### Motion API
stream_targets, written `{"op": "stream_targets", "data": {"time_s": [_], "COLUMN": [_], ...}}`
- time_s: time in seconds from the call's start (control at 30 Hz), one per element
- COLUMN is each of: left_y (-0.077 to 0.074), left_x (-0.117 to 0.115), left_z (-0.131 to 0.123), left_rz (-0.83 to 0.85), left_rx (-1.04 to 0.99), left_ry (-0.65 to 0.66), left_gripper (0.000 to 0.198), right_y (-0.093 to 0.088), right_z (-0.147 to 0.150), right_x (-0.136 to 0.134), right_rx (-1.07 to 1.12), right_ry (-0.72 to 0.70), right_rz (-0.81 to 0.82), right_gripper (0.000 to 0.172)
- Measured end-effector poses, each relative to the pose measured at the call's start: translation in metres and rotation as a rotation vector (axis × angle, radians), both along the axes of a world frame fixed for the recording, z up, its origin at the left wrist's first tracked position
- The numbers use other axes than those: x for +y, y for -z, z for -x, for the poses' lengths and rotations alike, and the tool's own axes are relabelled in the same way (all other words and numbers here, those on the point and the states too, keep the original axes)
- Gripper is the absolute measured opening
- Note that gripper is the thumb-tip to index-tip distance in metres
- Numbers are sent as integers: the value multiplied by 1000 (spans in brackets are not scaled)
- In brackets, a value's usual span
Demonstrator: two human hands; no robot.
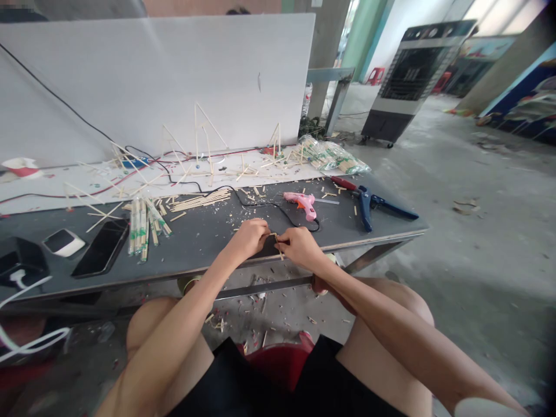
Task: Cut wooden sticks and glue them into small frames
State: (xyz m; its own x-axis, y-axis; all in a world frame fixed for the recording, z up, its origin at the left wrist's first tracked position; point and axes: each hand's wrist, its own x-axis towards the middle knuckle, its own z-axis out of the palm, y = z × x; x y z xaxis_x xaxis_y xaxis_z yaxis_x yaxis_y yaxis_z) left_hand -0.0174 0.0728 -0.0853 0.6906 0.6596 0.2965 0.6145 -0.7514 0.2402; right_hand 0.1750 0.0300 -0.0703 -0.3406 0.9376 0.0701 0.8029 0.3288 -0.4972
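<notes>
At the near edge of the counter [186,249], we hold a small stick piece [280,253] between both hands. The grip of the left hand [253,234] is closed, fingertips pinching one side of the piece; the grip of the right hand [297,244] is closed on the other side. Our fingers cover most of the joint, so we cannot tell whether its parts are bonded or only held in contact.

Completed: on the white strip [43,184] at the rear, we find several angular stick frames [196,136], some standing upright before the white panel [165,75].

Outstanding: a heap of loose sticks [200,200] lies unjoined to the left of the pink glue gun [306,204]. Wrapped stick bundles [138,229] lie farther left, and bagged bundles [334,157] lie at the rear right.

We judge the work to be partway through, with ample stock unassembled. Neither the glue gun nor the blue cutter [365,213] is in hand; both rest on the counter.
</notes>
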Motion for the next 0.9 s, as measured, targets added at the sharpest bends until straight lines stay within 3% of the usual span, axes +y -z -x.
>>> {"op": "stream_targets", "data": {"time_s": [0.9], "left_y": [-7], "left_x": [-2], "left_z": [-3], "left_rz": [14], "left_rx": [64], "left_ry": [14], "left_gripper": [28], "right_y": [1], "right_z": [1], "right_x": [-1], "right_rx": [-10], "right_ry": [-7], "right_rz": [-3], "right_gripper": [21]}}
